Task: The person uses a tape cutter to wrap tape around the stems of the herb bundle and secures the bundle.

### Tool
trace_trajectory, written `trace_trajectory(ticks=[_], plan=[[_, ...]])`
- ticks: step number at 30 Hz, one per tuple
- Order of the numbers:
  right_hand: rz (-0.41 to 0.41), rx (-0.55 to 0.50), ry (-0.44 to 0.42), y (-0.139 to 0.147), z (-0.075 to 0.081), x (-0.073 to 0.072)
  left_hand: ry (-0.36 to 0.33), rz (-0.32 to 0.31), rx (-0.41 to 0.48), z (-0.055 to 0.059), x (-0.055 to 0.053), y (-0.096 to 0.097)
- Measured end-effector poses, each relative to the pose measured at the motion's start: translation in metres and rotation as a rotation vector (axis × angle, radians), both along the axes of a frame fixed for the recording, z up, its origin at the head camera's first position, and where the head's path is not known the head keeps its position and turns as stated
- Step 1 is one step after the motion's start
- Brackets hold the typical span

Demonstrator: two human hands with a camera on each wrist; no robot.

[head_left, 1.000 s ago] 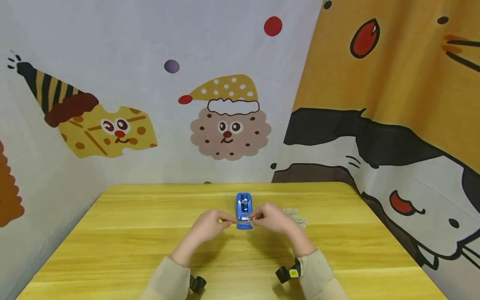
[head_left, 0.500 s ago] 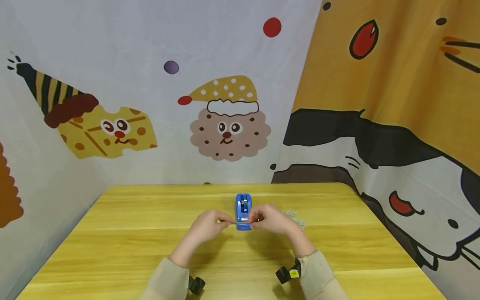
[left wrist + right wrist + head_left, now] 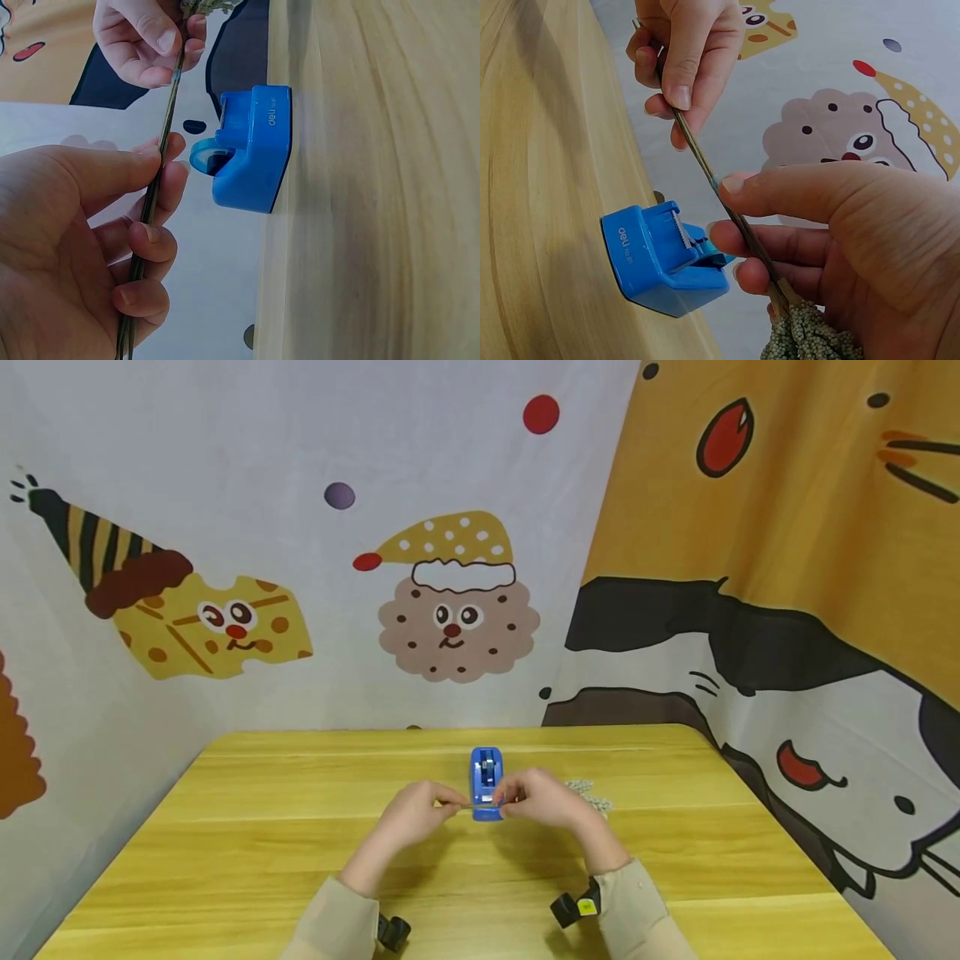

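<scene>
A thin bundle of dried flower stems (image 3: pixel 171 101) spans both hands, with grey-green beaded heads (image 3: pixel 810 337) at its right end. My left hand (image 3: pixel 416 814) pinches the stems between thumb and forefinger, its other fingers curled round their lower length. Thumb and fingers of my right hand (image 3: pixel 546 797) grip them just below the heads. A bluish shiny patch, like tape, shows on the stems by the right thumb (image 3: pixel 739 184). Beyond the hands a blue tape dispenser (image 3: pixel 487 768) stands on the table, with its tape roll (image 3: pixel 201 156) and toothed cutter (image 3: pixel 681 229) in view.
The yellow wood-grain table (image 3: pixel 300 777) has its far edge close to a cartoon-printed curtain (image 3: pixel 450 460). Small black cameras (image 3: pixel 393 932) sit at both wrists, beside the beige sleeves (image 3: pixel 337 914).
Almost nothing differs; both hands keep their grip on the stems over the front of the dispenser. The head view has shifted very slightly.
</scene>
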State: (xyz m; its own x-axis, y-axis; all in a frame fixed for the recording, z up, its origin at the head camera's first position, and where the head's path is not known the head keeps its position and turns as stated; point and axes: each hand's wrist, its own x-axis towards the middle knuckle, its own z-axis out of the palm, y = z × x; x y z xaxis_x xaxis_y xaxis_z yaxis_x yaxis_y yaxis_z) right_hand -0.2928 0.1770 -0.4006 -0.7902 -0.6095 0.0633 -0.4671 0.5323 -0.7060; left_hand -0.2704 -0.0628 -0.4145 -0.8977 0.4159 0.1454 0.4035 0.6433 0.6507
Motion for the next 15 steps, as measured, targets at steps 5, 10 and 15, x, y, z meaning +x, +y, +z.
trace_trajectory(ticks=[5, 10, 15], plan=[[-0.009, 0.019, 0.019, -0.0009, -0.0002, -0.0007, -0.011, 0.009, 0.007, 0.0008, 0.0008, 0.0004], [-0.02, 0.063, 0.034, -0.0019, -0.0008, -0.0002, -0.006, 0.007, 0.012, 0.0005, 0.0021, 0.0019], [-0.017, 0.099, 0.032, -0.001, 0.0003, 0.0011, -0.023, -0.008, 0.034, 0.0007, 0.0041, 0.0039]])
